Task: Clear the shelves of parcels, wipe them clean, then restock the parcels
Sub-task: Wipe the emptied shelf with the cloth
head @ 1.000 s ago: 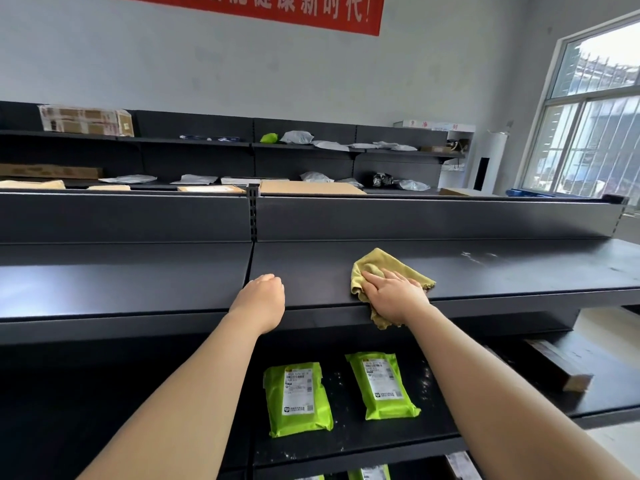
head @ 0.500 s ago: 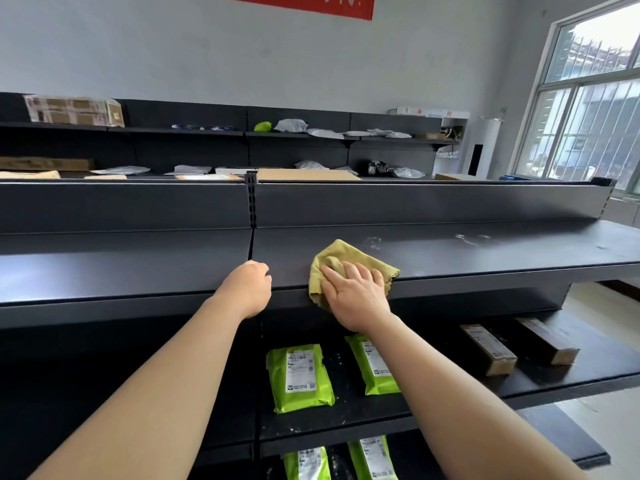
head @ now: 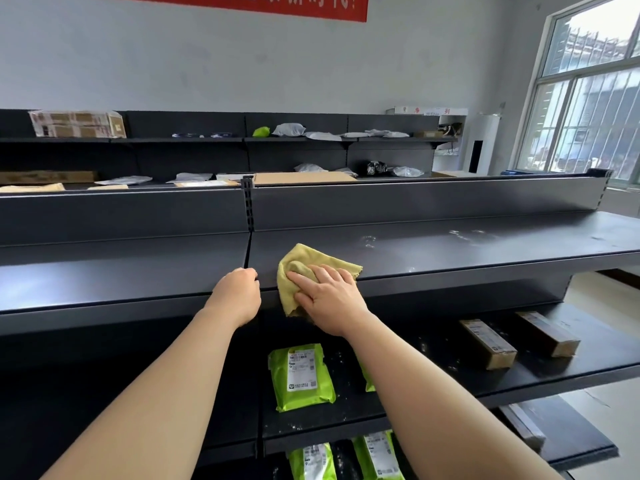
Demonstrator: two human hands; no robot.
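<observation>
A yellow cloth lies on the bare top shelf and hangs over its front edge. My right hand presses flat on the cloth with fingers spread. Just to the left, my left hand has its fingers curled over the shelf's front edge near the upright seam. White smears show on the shelf to the right of the cloth. On the shelf below lies a green parcel; a second green parcel is mostly hidden by my right forearm.
Two brown boxes lie on the lower shelf at the right. More green parcels sit on the shelf beneath. Wall shelving behind holds several bags and cartons. A window is at the right.
My right hand has slid the cloth leftward along the top shelf, closer to my left hand. The left hand has stayed at the shelf's front edge.
</observation>
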